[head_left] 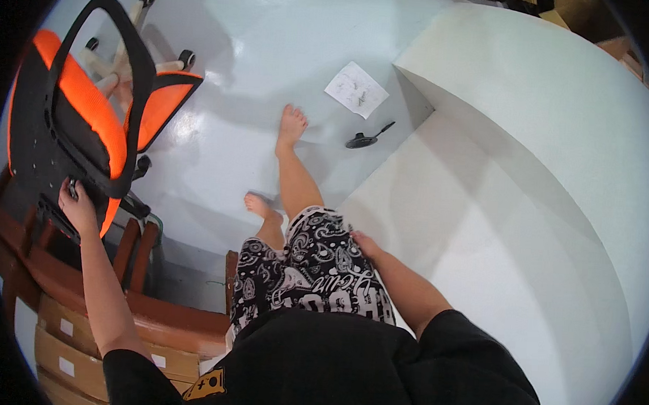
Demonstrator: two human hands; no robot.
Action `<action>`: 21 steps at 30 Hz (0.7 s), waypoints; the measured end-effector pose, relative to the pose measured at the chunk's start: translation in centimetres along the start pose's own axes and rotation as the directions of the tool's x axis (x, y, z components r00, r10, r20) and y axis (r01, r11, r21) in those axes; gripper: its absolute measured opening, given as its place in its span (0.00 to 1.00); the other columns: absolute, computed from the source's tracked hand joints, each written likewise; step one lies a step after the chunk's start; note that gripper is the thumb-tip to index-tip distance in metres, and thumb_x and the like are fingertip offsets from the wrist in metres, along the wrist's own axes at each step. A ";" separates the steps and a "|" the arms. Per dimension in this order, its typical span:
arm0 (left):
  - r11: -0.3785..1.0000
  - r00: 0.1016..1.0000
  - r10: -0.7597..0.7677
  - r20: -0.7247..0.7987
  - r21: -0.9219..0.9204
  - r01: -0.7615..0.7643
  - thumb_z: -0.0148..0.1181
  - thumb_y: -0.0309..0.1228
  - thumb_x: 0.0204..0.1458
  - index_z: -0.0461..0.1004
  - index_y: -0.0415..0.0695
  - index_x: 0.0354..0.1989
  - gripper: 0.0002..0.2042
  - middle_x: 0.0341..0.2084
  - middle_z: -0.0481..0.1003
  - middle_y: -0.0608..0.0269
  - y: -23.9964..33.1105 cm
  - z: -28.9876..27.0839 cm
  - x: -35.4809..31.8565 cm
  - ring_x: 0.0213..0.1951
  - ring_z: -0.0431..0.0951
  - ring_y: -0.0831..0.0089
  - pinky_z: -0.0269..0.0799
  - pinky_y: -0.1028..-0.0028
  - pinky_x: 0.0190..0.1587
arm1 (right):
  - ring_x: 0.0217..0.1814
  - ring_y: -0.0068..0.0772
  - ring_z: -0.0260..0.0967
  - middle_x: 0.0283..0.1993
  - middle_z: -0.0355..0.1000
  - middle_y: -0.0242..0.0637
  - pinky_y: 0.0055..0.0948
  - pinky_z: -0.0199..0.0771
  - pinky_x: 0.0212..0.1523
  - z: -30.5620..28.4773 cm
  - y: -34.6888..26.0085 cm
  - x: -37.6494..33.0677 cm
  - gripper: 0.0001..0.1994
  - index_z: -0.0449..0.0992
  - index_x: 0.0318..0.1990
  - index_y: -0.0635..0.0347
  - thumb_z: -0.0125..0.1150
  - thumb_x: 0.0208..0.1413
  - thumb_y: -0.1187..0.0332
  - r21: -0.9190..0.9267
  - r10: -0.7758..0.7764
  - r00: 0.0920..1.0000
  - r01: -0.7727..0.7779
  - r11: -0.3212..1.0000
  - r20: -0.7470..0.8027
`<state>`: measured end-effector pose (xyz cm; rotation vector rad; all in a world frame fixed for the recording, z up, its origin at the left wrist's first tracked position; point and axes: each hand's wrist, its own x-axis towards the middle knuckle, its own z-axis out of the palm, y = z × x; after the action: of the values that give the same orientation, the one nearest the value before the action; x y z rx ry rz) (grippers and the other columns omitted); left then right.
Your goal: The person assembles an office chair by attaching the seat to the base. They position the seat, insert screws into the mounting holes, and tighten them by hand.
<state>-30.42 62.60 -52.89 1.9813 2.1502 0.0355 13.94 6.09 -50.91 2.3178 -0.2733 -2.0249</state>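
Note:
An orange and black office chair (89, 112) lies tipped at the left, its dark underside partly facing up. Its black loop armrest (143, 86) rises over the orange padding. At the lower part of that underside, my left hand (79, 205) has its fingers closed around a small dark, shiny piece (72, 188). What the piece is, I cannot make out. My right hand (367, 245) rests against the side of my patterned shorts (314, 267), fingers stretched out along the cloth and holding nothing visible.
A pale wheeled base (113, 77) stands behind the chair. On the floor lie a printed sheet (356, 90) and a black disc-like part with a rod (361, 140). Brown wooden furniture (167, 326) and cardboard boxes (65, 339) are at lower left; a white curved block (518, 73) fills the right.

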 end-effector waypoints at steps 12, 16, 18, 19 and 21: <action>0.841 0.808 -0.217 0.549 -0.316 0.440 0.59 0.27 0.46 0.66 0.45 0.50 0.20 0.39 0.66 0.58 2.0 -0.5 -31.1 0.32 0.65 0.72 0.67 0.71 0.38 | 0.33 0.25 0.67 0.32 0.71 0.39 0.28 0.67 0.33 -5.5 -0.1 1.3 0.21 0.66 0.50 0.58 0.61 0.48 0.65 -0.357 -0.244 0.957 0.176 0.917 -0.154; -0.075 -0.185 -0.056 0.981 0.181 0.981 0.40 0.56 0.53 0.68 0.43 0.51 0.30 0.39 0.75 0.54 1.1 4.0 -49.6 0.43 0.73 0.65 0.64 0.66 0.51 | 0.38 0.24 0.67 0.37 0.70 0.38 0.26 0.66 0.38 -8.4 0.1 2.7 0.21 0.65 0.53 0.60 0.55 0.51 0.65 -0.339 -0.227 0.969 0.184 0.923 -0.093; -0.267 -0.253 0.093 0.963 0.269 0.926 0.40 0.56 0.53 0.69 0.43 0.51 0.30 0.39 0.75 0.54 3.7 2.6 -49.5 0.43 0.73 0.65 0.64 0.66 0.51 | 0.44 0.25 0.68 0.45 0.70 0.40 0.24 0.67 0.44 -10.1 1.9 4.2 0.22 0.63 0.56 0.62 0.52 0.53 0.65 -0.286 -0.232 0.971 0.207 0.936 -0.056; -0.299 -0.223 0.101 0.970 0.243 0.923 0.40 0.56 0.53 0.69 0.44 0.51 0.30 0.39 0.75 0.54 3.7 2.5 -49.8 0.43 0.73 0.65 0.64 0.66 0.51 | 0.48 0.26 0.67 0.48 0.69 0.41 0.24 0.66 0.47 -10.1 1.0 4.0 0.22 0.62 0.56 0.63 0.51 0.55 0.64 -0.114 -0.169 0.985 0.171 0.979 0.022; -0.348 -0.166 0.106 0.980 0.193 0.917 0.39 0.56 0.53 0.69 0.44 0.51 0.30 0.40 0.75 0.54 3.6 2.4 -50.4 0.43 0.72 0.65 0.64 0.66 0.51 | 0.50 0.29 0.67 0.49 0.68 0.42 0.25 0.67 0.49 -9.5 -2.0 1.7 0.21 0.62 0.56 0.65 0.48 0.57 0.64 -0.020 -0.133 0.990 0.134 0.991 0.041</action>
<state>-23.03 12.87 -47.48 -0.5963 1.3007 0.0657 23.71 7.09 -51.54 2.3439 -0.0985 -2.1234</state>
